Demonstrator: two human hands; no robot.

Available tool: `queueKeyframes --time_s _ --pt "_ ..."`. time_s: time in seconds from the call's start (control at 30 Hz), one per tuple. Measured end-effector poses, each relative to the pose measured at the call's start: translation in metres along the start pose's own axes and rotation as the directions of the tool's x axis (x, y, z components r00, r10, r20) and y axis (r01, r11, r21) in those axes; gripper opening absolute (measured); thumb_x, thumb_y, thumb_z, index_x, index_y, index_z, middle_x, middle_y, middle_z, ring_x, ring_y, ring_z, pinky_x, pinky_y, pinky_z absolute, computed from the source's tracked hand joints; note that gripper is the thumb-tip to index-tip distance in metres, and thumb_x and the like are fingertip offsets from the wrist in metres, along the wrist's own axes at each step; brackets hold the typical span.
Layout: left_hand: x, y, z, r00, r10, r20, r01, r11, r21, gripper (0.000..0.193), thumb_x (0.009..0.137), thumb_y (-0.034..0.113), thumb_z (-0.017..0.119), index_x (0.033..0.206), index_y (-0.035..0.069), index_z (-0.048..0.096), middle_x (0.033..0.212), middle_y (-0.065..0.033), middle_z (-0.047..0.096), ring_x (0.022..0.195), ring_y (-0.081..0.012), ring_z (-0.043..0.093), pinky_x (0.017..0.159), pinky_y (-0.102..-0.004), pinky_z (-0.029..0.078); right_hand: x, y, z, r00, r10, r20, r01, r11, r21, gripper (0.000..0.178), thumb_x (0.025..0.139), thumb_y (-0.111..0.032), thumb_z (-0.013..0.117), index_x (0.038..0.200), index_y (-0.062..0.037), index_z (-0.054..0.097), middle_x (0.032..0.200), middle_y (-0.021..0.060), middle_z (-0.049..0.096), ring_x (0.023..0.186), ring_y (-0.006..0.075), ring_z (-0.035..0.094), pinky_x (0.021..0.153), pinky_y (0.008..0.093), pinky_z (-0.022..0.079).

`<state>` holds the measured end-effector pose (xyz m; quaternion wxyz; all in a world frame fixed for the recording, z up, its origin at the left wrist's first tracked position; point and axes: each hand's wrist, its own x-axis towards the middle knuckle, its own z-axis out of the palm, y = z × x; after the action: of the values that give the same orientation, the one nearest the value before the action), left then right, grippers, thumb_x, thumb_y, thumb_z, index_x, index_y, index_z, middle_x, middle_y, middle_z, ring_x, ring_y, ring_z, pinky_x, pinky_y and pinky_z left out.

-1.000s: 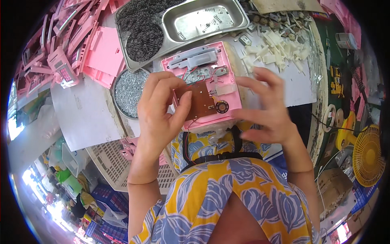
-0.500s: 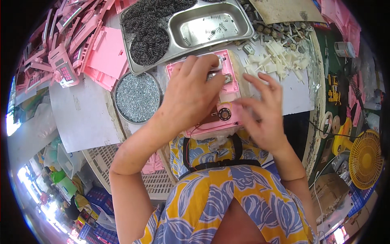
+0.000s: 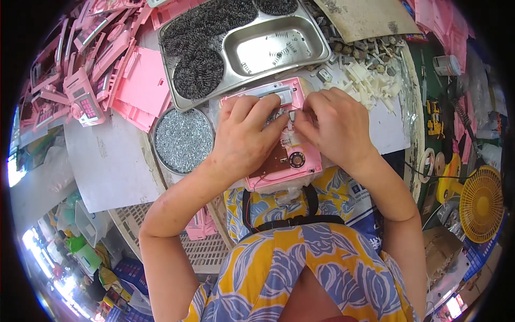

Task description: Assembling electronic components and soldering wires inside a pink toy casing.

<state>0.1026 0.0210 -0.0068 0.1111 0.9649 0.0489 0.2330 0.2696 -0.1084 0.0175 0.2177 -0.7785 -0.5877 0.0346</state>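
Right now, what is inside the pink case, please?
A brown board, round black part and grey strip show; what the left hand and right hand cover is hidden.

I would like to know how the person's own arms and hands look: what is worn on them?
The left hand and the right hand show no glove, ring or watch, and both forearms are uncovered. Higher up, short sleeves are yellow with large grey-blue leaf shapes outlined in white. No cable is seen fixed to either arm.
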Motion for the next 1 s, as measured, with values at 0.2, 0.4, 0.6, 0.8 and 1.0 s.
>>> queueKeyframes --time_s 0.2,0.4,0.6,0.8,1.0 --pt "-0.004 -0.001 0.002 1.000 0.003 -0.014 -0.003 1.000 -0.011 0.028 0.077 0.020 0.068 0.104 0.014 0.075 0.123 -0.0013 0.060 0.106 -0.0201 0.056 0.094 -0.0399 0.041 -0.004 0.006 0.001 0.944 0.278 0.177 -0.327 0.860 0.391 0.015 0.079 -0.017 0.072 0.078 -0.0039 0.064 0.072 0.0127 0.064 0.071 0.0322 0.065 0.064 0.0447 0.052" --pt "-0.003 -0.002 0.000 1.000 0.027 0.012 -0.027 1.000 0.001 0.031 0.078 0.020 0.066 0.107 0.013 0.074 0.125 -0.0022 0.060 0.108 -0.0206 0.056 0.096 -0.0402 0.041 -0.001 -0.005 0.008 1.000 0.010 -0.013 -0.011 0.998 -0.069 0.014 0.084 -0.014 0.072 0.082 -0.0027 0.063 0.074 0.0130 0.064 0.071 0.0316 0.065 0.063 0.0418 0.050" --pt "-0.006 0.001 -0.006 0.998 0.058 0.015 -0.058 0.998 -0.031 0.041 0.074 0.015 0.076 0.115 0.016 0.073 0.126 -0.0022 0.060 0.109 -0.0240 0.055 0.096 -0.0428 0.041 -0.015 0.022 -0.014 0.924 0.333 0.189 -0.381 0.753 0.536 0.012 0.092 -0.011 0.069 0.094 0.0005 0.070 0.075 0.0045 0.069 0.067 0.0130 0.064 0.061 0.0282 0.050" --pt "-0.002 0.003 0.000 0.989 0.125 0.077 -0.125 0.992 -0.014 0.042 0.075 0.019 0.075 0.116 0.012 0.072 0.129 0.0001 0.060 0.113 -0.0223 0.054 0.104 -0.0459 0.036 -0.013 0.006 0.001 0.968 0.242 0.073 -0.252 0.899 0.359 0.012 0.083 -0.015 0.072 0.084 -0.0030 0.069 0.068 0.0105 0.066 0.062 0.0231 0.066 0.059 0.0357 0.051" --pt "-0.004 0.001 -0.002 0.985 0.149 0.088 -0.152 0.988 0.028 0.044 0.073 0.020 0.075 0.116 0.011 0.072 0.127 0.0013 0.062 0.117 -0.0212 0.053 0.108 -0.0508 0.032 -0.008 0.003 0.013 0.972 0.234 0.022 -0.233 0.944 0.235 0.015 0.079 -0.016 0.073 0.076 -0.0046 0.064 0.065 0.0100 0.063 0.063 0.0283 0.064 0.058 0.0405 0.050"
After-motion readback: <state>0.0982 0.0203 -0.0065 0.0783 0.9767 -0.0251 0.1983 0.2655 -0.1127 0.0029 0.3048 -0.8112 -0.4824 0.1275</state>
